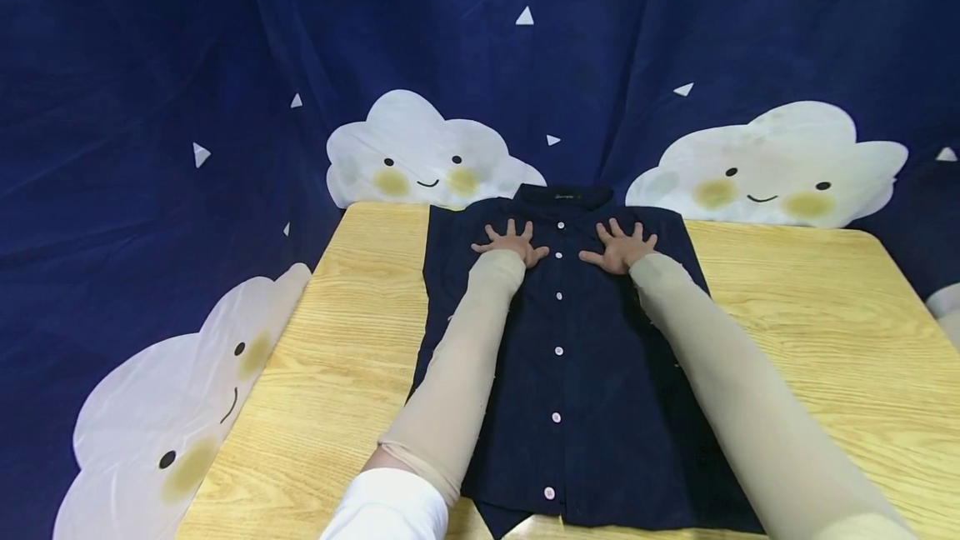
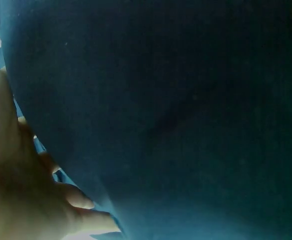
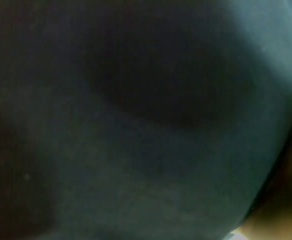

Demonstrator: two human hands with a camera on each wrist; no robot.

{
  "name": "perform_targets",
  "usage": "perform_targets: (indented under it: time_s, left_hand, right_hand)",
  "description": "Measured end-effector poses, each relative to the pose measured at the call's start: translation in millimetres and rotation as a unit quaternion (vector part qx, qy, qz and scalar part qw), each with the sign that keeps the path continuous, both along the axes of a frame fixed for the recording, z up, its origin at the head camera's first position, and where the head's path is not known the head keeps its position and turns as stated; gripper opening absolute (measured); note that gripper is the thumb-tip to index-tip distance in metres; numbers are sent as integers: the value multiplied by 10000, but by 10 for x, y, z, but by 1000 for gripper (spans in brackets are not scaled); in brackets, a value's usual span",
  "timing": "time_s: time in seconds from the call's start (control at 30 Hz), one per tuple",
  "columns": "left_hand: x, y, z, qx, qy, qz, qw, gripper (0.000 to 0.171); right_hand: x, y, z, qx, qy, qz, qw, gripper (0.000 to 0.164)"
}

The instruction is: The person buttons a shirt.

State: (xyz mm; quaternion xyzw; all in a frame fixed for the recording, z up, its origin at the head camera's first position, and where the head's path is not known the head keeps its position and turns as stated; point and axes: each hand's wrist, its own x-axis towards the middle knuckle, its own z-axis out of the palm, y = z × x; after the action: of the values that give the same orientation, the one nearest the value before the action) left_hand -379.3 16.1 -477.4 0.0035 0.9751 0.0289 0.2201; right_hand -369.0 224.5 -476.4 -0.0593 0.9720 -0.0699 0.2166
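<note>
A dark navy button-up shirt (image 1: 558,390) lies spread front side up, its collar (image 1: 564,197) at the far end and a row of pale buttons down the middle. My left hand (image 1: 512,245) rests with spread fingers on the chest, left of the buttons. On the other side of them, my right hand (image 1: 619,248) lies likewise, fingers splayed on the cloth. Dark fabric fills most of the left wrist view, with the left hand (image 2: 36,200) at its lower left. The right wrist view is blurred cloth, with part of the right hand (image 3: 278,212) at its edge.
Under the shirt is a light wooden table (image 1: 352,315) with rounded far corners. Behind it hangs a dark blue curtain (image 1: 465,40) printed with white triangles and smiling clouds. The shirt's lower hem reaches near the table's front, where one dark corner (image 1: 498,517) sticks out.
</note>
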Motion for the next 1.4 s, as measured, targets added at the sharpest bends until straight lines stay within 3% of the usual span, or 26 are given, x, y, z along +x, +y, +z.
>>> perform_targets:
  time_s: [0.5, 0.77, 0.9, 1.03, 1.2, 1.4]
  left_hand:
    - [-114, 11, -150, 205, 16, -19, 9998, 74]
    - [-74, -11, -107, 182, 196, -17, 9996, 73]
    - [-67, -36, -27, 431, 295, -151, 9985, 70]
    - [-68, -80, 59, 772, 722, -312, 9939, 58]
    - [-83, -133, 125, 788, 1446, -596, 9846, 44]
    - [-90, -127, 185, 979, 2068, -1078, 9675, 16]
  right_hand:
    - [-73, 49, 27, -17, -92, 107, 9999, 90]
    - [-105, 40, 6, -65, -79, 153, 9998, 92]
    - [-106, 40, 18, -70, 2, 118, 9999, 92]
    - [-109, 59, 42, -178, 203, 111, 9996, 85]
    - [-100, 91, 75, -464, 692, 252, 9962, 57]
    - [-75, 70, 62, -837, 1478, 404, 9847, 34]
